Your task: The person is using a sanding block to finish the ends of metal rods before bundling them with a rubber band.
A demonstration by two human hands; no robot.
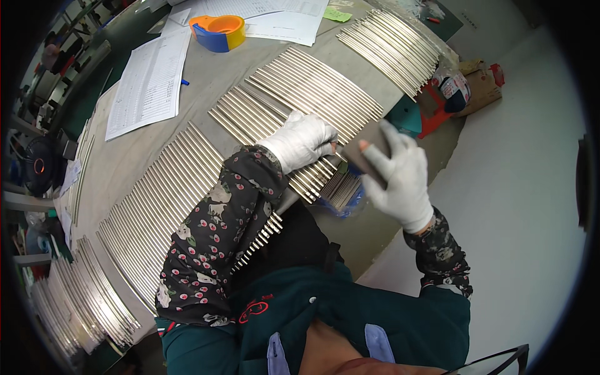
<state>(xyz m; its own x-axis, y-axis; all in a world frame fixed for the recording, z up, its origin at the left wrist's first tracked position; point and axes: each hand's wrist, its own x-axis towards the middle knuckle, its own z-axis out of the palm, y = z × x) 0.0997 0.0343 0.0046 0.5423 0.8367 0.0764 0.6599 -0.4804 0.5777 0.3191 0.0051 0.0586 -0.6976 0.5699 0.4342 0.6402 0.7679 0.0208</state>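
Observation:
My left hand (299, 142), in a white glove with bare fingertips, rests on a row of shiny metal rods (312, 81) lying side by side on the table. Its fingers are curled together; whatever may be in them is hidden. To its right, off the table's edge, my right hand (400, 181) wears a similar glove and grips a flat grey-brown block (369, 150). Motion blurs the block, and its material is unclear. Rod ends (312, 184) stick out below my left hand, toward my body. Another long row of rods (165, 200) lies left of my left forearm.
More rods lie at the far right (394, 50) and near left (87, 294). An orange and blue tape dispenser (217, 32) and printed sheets (150, 84) are at the back. Below the table edge sits a blue plastic bag (340, 194) of rods; a cardboard box (481, 90) stands beyond.

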